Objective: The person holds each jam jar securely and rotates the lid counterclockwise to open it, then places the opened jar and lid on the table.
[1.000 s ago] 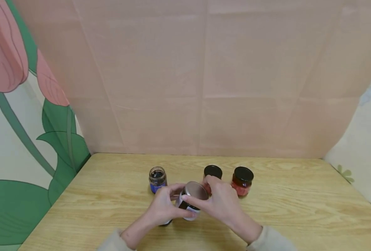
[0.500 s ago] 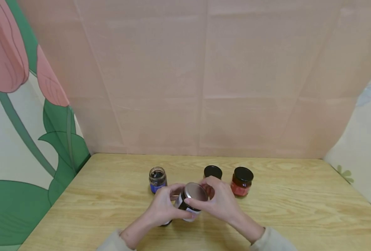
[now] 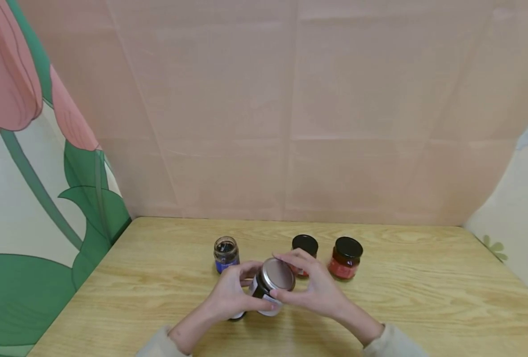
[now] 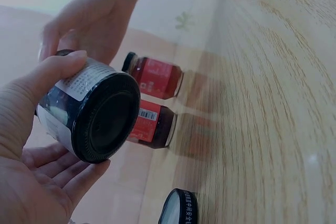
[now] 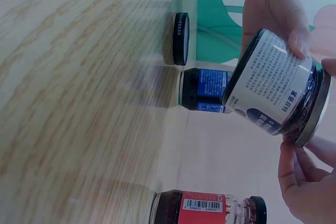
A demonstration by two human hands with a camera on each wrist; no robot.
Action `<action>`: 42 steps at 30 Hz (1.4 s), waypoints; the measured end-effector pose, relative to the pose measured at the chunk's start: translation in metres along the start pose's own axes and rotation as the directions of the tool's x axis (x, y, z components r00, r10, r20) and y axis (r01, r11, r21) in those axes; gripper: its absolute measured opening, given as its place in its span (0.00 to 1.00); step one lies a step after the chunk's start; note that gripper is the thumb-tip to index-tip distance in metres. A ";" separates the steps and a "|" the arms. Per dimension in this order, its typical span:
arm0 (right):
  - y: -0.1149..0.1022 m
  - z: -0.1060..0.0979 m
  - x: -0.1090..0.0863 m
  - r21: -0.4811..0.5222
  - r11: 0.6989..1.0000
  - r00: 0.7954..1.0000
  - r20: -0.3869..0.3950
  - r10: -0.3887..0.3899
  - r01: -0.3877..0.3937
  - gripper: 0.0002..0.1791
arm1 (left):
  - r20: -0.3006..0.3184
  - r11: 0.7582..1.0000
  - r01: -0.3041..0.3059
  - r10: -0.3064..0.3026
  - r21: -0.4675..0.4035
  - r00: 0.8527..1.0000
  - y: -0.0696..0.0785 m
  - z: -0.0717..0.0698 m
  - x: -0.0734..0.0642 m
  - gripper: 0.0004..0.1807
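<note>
My left hand grips a dark jar with a white printed label, its fingers and thumb wrapped round the body. The jar is held tilted above the table, its dark base facing the left wrist camera. On top sits a silver-rimmed lid. My right hand holds this lid by its edge, thumb on the near side and fingertips on the far side. Left of the hands stands a blue-labelled jar with an uncovered mouth. A loose black-rimmed lid rests on the table, mostly hidden behind my left hand in the head view.
Two red-labelled jars with black lids stand behind and right of my hands, the nearer-in jar partly covered by my right hand, the outer jar in full view. The wooden table ends at a pinkish cloth backdrop.
My right hand has turned, its fingertips shifting along the lid's edge and the thumb moving slightly nearer me. More of the lid shows now. My left hand and the held jar stay nearly in place.
</note>
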State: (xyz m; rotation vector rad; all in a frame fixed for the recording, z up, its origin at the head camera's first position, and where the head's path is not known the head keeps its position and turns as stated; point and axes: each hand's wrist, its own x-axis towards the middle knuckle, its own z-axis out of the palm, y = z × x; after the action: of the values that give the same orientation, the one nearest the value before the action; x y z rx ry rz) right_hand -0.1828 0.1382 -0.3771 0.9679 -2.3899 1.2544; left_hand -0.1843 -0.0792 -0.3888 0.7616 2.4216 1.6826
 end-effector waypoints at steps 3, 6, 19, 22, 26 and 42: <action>-0.001 -0.001 0.000 -0.028 1.000 0.999 -0.032 0.010 -0.011 0.31 | -0.003 1.000 -0.002 0.001 -0.009 1.000 -0.001 -0.001 0.000 0.34; -0.001 -0.003 -0.001 -0.043 0.998 0.996 -0.078 0.047 -0.050 0.30 | -0.011 1.000 0.011 -0.011 -0.024 1.000 -0.001 -0.001 0.001 0.35; 0.006 -0.008 -0.005 0.146 0.983 0.989 -0.086 0.120 -0.106 0.29 | -0.053 0.994 0.079 -0.083 -0.074 0.995 -0.002 -0.001 0.000 0.36; 0.007 -0.010 -0.006 0.191 0.974 0.988 -0.073 0.134 -0.118 0.31 | -0.093 0.995 0.073 -0.079 -0.070 0.993 -0.002 0.000 0.001 0.38; 0.010 -0.011 -0.009 0.260 0.956 0.987 -0.049 0.150 -0.133 0.35 | -0.143 0.995 0.072 -0.082 -0.070 0.986 -0.004 0.002 0.003 0.41; 0.014 -0.009 -0.019 0.205 0.952 0.974 0.041 0.222 -0.226 0.38 | -0.251 0.994 0.103 -0.111 -0.045 0.962 -0.007 0.008 0.015 0.41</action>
State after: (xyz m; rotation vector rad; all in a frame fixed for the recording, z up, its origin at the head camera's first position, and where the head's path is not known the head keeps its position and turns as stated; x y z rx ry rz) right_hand -0.1790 0.1599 -0.3905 0.7795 -2.4751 1.6115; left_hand -0.1965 -0.0673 -0.3954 0.4244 2.5379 1.8713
